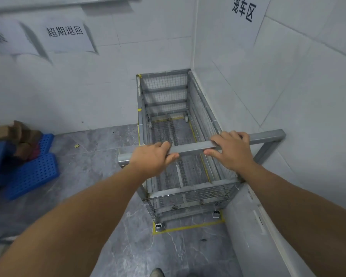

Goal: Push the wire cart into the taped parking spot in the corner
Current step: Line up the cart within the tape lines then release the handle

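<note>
Your left hand (pixel 155 156) and right hand (pixel 231 149) are both wrapped around the grey handle bar (pixel 190 149) in the middle of the frame, fingers over the top and thumbs underneath. The wire cart (pixel 180 136) already sits deep in the corner at center right, its far end against the back wall and its right side along the right-hand wall. The yellow floor tape (pixel 188 227) shows just below the near wheels, and the front left caster (pixel 158 226) appears to rest on or right at the tape corner.

To finish well, push with even pressure from both palms so the cart goes straight in and does not twist; a slight nudge forward looks like all that is left, judging by that caster. Watch the right end of the handle bar, which stands close to the wall tiles.

The cart's mesh basket is empty; you see floor and tape through its bottom. At the left edge, blue perforated plastic crates (pixel 31 172) lie stacked with cardboard boxes (pixel 12 134) on top.
</note>
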{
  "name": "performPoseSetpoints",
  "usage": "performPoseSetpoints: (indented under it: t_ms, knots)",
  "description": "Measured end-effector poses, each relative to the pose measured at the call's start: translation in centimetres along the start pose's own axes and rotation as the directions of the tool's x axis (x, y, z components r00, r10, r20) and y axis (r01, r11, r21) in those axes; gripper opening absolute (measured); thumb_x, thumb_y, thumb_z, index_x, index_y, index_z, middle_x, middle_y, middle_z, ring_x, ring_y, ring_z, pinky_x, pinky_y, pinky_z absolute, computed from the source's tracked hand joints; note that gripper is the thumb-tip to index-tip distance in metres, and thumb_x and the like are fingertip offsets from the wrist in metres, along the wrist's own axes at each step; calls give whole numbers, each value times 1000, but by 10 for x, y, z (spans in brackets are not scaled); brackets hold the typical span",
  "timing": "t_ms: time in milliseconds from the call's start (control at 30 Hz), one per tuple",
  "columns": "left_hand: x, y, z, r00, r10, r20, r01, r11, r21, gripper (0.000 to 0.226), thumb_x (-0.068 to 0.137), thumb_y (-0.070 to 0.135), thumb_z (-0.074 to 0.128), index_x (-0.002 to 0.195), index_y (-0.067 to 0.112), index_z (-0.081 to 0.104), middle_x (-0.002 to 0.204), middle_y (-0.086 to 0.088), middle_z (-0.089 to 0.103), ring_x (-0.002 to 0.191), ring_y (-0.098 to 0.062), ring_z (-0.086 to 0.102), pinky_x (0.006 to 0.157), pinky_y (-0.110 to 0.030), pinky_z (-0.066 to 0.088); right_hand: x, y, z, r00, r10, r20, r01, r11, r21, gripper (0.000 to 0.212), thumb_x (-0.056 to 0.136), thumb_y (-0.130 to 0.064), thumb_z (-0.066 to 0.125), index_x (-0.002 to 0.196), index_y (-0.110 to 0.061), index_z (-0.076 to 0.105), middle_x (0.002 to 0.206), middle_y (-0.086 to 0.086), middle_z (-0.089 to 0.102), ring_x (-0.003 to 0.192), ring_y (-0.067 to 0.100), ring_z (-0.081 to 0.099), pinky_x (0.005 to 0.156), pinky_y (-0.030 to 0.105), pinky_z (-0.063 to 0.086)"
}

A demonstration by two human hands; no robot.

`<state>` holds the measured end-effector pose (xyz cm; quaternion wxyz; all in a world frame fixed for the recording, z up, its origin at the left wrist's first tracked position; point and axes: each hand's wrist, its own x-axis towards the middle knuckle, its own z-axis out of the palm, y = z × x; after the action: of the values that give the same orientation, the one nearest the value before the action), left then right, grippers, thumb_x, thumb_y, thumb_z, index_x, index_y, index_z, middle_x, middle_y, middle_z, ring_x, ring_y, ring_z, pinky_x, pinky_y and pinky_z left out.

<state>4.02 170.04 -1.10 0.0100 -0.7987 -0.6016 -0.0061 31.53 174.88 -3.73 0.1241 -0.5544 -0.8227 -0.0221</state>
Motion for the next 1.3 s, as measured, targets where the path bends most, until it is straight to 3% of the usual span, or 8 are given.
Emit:
performPoseSetpoints:
  t_ms: [267, 400, 567, 700, 800, 933, 1133, 1300]
  knots:
    - [-5, 7, 1, 998, -69, 2, 69, 998, -15, 42, 92, 67, 25, 92, 27, 40, 82, 8, 45, 71, -15, 45, 68, -35, 39, -2, 8, -13, 989, -40, 145, 47, 998, -44, 60, 86, -80, 25, 116, -37, 54, 113, -9, 58, 113, 21, 47, 102, 50, 22]
    - [-9, 12, 4, 992, -108, -67, 109, 994, 23, 45, 90, 70, 23, 87, 28, 38, 78, 9, 47, 68, -14, 47, 68, -32, 37, -6, 14, -5, 999, -46, 15, 48, 991, -122, 65, 86, -81, 21, 102, -32, 61, 101, -6, 63, 101, 23, 52, 93, 51, 28]
    - [-1, -1, 17, 988, -6, -156, 30, 988, 155, 53, 90, 73, 20, 85, 26, 43, 69, 6, 55, 53, -16, 52, 47, -27, 34, -3, 26, 12, 966, -165, -199, 136, 979, -152, 60, 88, -78, 33, 90, -27, 63, 86, -3, 62, 84, 23, 53, 83, 44, 32]
    - [3, -4, 21, 981, -2, -193, 32, 987, 156, 56, 89, 73, 18, 83, 24, 45, 69, 5, 58, 51, -18, 52, 45, -27, 34, 5, 28, 9, 973, -172, -156, 149, 977, -152, 60, 86, -80, 32, 89, -27, 62, 84, -3, 62, 82, 23, 53, 79, 42, 35]
    - [1, 3, 12, 993, -68, -99, 82, 986, 142, 62, 87, 74, 12, 91, 24, 48, 85, 2, 61, 72, -20, 56, 65, -37, 47, 3, 21, -5, 994, -107, -4, 105, 983, -153, 65, 85, -82, 22, 101, -31, 60, 96, -4, 63, 93, 23, 52, 83, 44, 33]
    - [-7, 20, 2, 977, -213, 13, 210, 972, 109, 56, 89, 70, 18, 104, 25, 48, 108, 0, 58, 104, -24, 52, 90, -44, 37, 1, 8, -23, 976, 21, 219, 4, 993, -116, 64, 87, -80, 24, 119, -32, 52, 122, -2, 56, 116, 25, 43, 99, 46, 28]
    - [-34, 34, -9, 966, -240, -95, 238, 971, -28, 56, 95, 61, 29, 136, 25, 41, 138, 1, 50, 130, -23, 40, 109, -47, 28, -19, 1, -29, 986, 1, 164, 4, 1000, -30, 58, 96, -65, 31, 138, -28, 44, 136, 2, 51, 128, 27, 41, 112, 49, 22]
    - [-55, 26, -39, 944, -309, -114, 302, 950, -76, 66, 96, 61, 22, 150, 22, 23, 158, -1, 26, 147, -21, 14, 119, -48, 10, -27, -19, -47, 994, -28, 107, 22, 998, 55, 54, 100, -56, 33, 143, -25, 42, 144, 1, 47, 136, 24, 36, 114, 50, 23]
